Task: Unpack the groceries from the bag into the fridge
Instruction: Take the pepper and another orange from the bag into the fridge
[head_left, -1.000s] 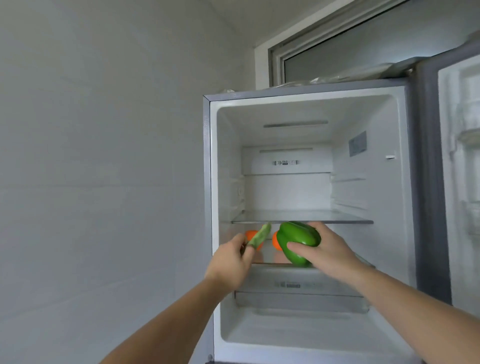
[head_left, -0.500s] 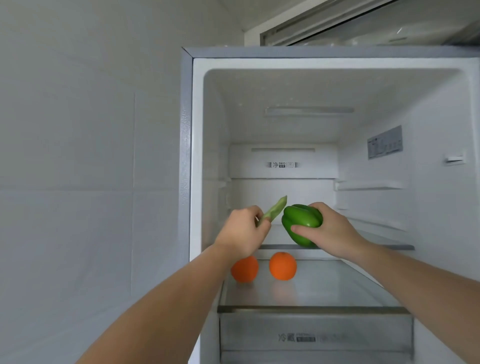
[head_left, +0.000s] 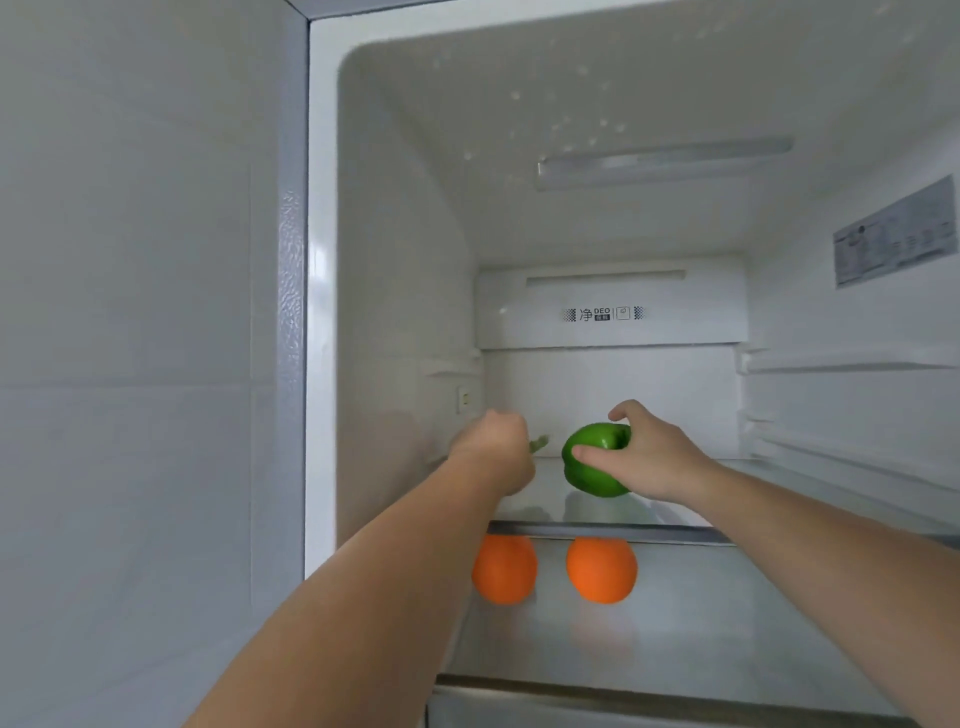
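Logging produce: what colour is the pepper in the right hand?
Green; the pepper shows clearly in the head view.

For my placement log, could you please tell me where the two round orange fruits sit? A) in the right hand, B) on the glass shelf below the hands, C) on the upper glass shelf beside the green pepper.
B: both round orange fruits rest on the lower glass shelf, beneath the upper glass shelf.
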